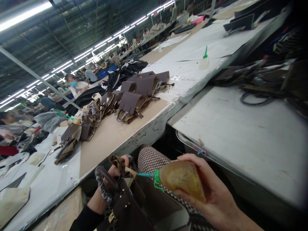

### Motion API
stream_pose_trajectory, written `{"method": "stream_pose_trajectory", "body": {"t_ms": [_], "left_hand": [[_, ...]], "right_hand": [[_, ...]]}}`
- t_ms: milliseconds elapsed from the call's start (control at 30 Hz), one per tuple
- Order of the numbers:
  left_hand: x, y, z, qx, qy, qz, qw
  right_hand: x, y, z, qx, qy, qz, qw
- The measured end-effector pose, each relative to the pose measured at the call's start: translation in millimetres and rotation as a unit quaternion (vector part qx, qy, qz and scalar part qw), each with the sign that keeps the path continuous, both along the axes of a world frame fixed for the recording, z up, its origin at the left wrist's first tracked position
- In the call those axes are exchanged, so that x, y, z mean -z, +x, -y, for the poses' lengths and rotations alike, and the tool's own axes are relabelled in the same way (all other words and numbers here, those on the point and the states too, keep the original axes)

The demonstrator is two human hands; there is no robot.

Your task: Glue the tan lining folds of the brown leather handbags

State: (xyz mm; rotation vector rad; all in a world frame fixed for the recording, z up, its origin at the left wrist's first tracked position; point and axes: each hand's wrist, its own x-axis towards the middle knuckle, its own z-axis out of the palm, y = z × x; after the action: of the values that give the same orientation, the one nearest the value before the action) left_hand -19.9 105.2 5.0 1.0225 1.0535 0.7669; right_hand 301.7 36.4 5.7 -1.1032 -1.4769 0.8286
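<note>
My right hand (211, 195) is closed round a soft glue bottle (183, 179) filled with yellowish glue. Its green nozzle (149, 176) points left at a tan strap tab (120, 163) of a dark brown handbag (127, 205) resting on my lap. My left hand (115, 173) pinches that tab and the bag's wrapped handle (103, 183) near the bag's top. My checked trouser leg (151, 160) shows between the two hands.
A long workbench (115, 131) carries a row of brown bag parts (134, 96) and taupe pieces. Another glue bottle (204, 61) stands on white paper farther along. A grey shelf (240, 128) lies to my right with dark straps (260, 86). Other people sit at the far left.
</note>
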Motion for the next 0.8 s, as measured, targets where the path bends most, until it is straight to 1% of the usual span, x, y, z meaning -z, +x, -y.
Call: {"method": "stream_pose_trajectory", "body": {"t_ms": [133, 233, 367, 500, 633, 800], "left_hand": [[7.0, -2, -3, -0.003, 0.003, 0.005, 1.0], [8.2, -4, -3, 0.002, 0.0, 0.01, 1.0], [5.3, -4, -5, 0.016, -0.004, 0.011, 1.0], [2.3, -2, -13, 0.035, -0.009, -0.009, 0.999], [-1.8, 2, -25, 0.072, -0.021, -0.014, 0.997], [-13.7, 6, -46, 0.109, -0.025, -0.013, 0.994]], "right_hand": [[3.7, -6, -1, 0.0, 0.015, -0.038, 0.999], [3.4, -7, -1, -0.002, 0.023, -0.042, 0.999], [2.2, -3, -1, 0.004, 0.031, 0.001, 1.0], [0.0, 2, 0, 0.014, 0.04, 0.034, 0.999], [-6.7, 6, 1, 0.031, 0.043, 0.069, 0.996], [-12.9, 21, 4, 0.084, 0.026, 0.12, 0.989]]}}
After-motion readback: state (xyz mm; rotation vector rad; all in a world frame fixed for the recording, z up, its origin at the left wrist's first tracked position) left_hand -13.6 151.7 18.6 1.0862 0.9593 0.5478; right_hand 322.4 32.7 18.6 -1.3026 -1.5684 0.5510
